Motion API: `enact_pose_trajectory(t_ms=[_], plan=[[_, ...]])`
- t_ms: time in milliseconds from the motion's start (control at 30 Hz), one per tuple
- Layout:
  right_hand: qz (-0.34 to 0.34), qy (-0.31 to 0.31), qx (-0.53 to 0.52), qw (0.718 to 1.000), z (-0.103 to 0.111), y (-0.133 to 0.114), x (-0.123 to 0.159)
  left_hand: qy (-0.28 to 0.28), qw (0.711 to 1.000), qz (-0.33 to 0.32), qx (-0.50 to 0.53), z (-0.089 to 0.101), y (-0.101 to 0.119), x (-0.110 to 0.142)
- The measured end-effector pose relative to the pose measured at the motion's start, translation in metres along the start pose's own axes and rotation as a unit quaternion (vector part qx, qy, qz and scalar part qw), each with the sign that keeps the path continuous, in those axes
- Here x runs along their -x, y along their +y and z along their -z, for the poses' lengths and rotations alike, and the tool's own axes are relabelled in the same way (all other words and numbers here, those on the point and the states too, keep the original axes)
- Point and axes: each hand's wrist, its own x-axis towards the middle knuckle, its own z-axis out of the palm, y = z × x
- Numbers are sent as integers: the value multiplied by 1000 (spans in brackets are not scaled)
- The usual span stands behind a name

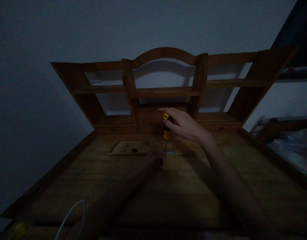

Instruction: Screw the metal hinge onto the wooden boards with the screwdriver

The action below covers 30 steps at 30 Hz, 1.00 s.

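My right hand (182, 124) is closed around the yellow and black handle of a screwdriver (166, 134). The screwdriver stands upright, its thin shaft pointing down at a small metal hinge (170, 152) on the wood. Low beside the tip, my left hand (155, 159) has its fingers curled in; dim light hides what they grip. A lighter piece of wood (170, 164) lies just right of those fingers, below the hinge. To the left, a wooden board with a ragged end (120, 147) shows a dark mark on its face.
Behind my hands rises a wooden shelf unit (165, 91) with an arched top, against a pale wall (153, 25). The wooden desktop (208, 190) has raised side edges. A white cable (70, 211) loops at the front left, near a blurred yellow thing (20, 228).
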Motion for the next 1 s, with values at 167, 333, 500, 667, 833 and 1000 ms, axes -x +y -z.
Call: enact_pose_trajectory(t_ms=[167, 333, 500, 667, 833, 1000], plan=[[44, 3, -42, 998, 2, 0, -2, -27, 1000, -3, 13, 9, -6, -5], [22, 12, -4, 1000, -4, -2, -3, -19, 1000, 1, -6, 9, -5, -3], [-9, -8, 37, 999, -2, -5, 0, -20, 1000, -17, 2, 9, -7, -3], [22, -9, 9, 1000, 2, -5, 1, -22, 1000, -4, 8, 11, -10, -6], [6, 14, 65, 998, -2, -2, -1, -36, 999, -14, 18, 8, -5, -1], [-41, 31, 177, 983, -7, 1, -2, 7, 1000, 4, -2, 4, 0, 0]])
